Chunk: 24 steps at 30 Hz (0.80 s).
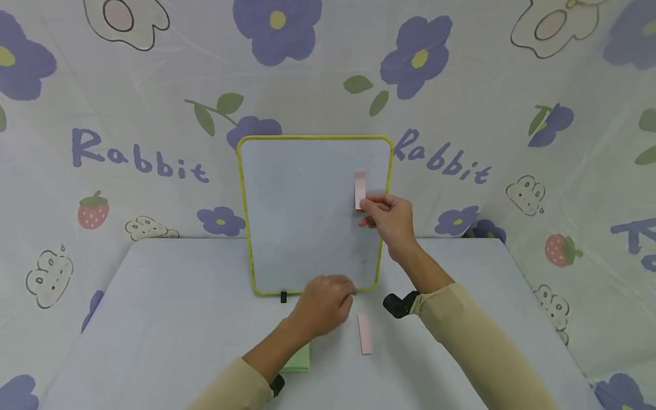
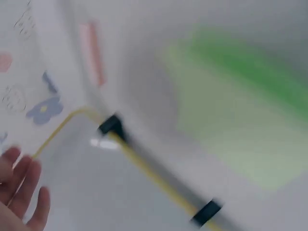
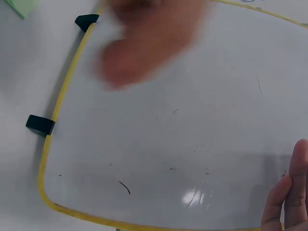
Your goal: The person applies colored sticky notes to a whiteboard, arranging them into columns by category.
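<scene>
Near the right side of a yellow-framed whiteboard (image 1: 312,216), my right hand (image 1: 394,222) pinches the lower end of a pink sticky note strip (image 1: 360,188) between thumb and fingers. The strip overlaps the board's surface in the head view. My left hand (image 1: 325,304) is in front of the board's bottom edge and holds nothing; its fingers look loosely bent in the left wrist view. It is blurred in the right wrist view. Below it on the table lies a pink strip pad (image 1: 364,334). A green sticky note pad (image 1: 297,361) is partly hidden by my left forearm.
The board leans upright on a white table (image 1: 179,319), with black clips (image 2: 207,212) on its bottom frame. A printed cloth (image 1: 154,114) with flowers, rabbits and lettering hangs behind and at the sides. Small dark marks (image 3: 124,187) show on the board.
</scene>
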Tool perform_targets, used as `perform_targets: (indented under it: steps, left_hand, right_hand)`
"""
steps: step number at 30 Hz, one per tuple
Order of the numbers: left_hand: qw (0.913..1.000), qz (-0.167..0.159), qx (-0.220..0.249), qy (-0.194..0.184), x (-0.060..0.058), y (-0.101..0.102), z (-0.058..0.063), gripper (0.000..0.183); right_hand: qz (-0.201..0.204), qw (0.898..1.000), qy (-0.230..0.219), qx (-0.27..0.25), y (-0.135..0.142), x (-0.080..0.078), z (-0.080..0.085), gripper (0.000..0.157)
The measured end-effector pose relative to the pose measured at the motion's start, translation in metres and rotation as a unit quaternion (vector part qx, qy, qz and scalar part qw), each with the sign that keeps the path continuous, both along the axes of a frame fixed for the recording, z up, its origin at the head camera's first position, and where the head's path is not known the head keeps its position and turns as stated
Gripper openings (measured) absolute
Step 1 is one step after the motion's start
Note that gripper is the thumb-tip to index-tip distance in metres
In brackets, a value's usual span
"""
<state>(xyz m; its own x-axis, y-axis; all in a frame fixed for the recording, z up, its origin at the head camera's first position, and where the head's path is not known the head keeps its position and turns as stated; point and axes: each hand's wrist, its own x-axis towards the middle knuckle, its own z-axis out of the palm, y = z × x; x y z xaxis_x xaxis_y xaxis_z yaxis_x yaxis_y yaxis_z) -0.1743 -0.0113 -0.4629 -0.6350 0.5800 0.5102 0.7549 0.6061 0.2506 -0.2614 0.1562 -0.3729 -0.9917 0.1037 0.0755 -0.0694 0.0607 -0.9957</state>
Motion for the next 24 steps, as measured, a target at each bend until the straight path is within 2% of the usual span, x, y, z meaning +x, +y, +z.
perform_targets:
  steps: [2,5,8,11,13,17,24]
  left_hand:
    - [0.9969,0.037,0.041,0.057,-0.012,-0.001,0.015,0.021]
    - [0.9898,0.080,0.066,0.099,-0.030,-0.001,0.040,0.025]
    - [0.9878,0.096,0.053,0.110,-0.046,-0.001,0.063,0.034]
    - [0.9892,0.101,0.012,0.106,-0.059,0.000,0.081,0.042]
    - [0.9882,0.105,-0.027,0.108,-0.066,0.000,0.089,0.047]
    - [0.9805,0.120,-0.094,0.124,-0.077,0.002,0.099,0.053]
    - [0.9716,0.137,-0.144,0.129,-0.085,0.005,0.105,0.055]
  right_hand:
    - [0.001,1.000,0.000,0.001,0.000,-0.001,0.000,0.022]
    - [0.004,1.000,-0.002,0.000,0.000,-0.003,-0.001,0.024]
    - [0.009,1.000,0.001,-0.001,0.000,-0.004,-0.002,0.025]
    - [0.014,1.000,0.007,0.000,0.000,-0.004,-0.001,0.026]
    - [0.018,1.000,0.010,-0.001,0.000,-0.004,-0.001,0.026]
    - [0.022,1.000,0.007,-0.004,0.000,-0.005,-0.001,0.028]
    - [0.020,1.000,0.008,0.001,0.001,-0.007,-0.001,0.027]
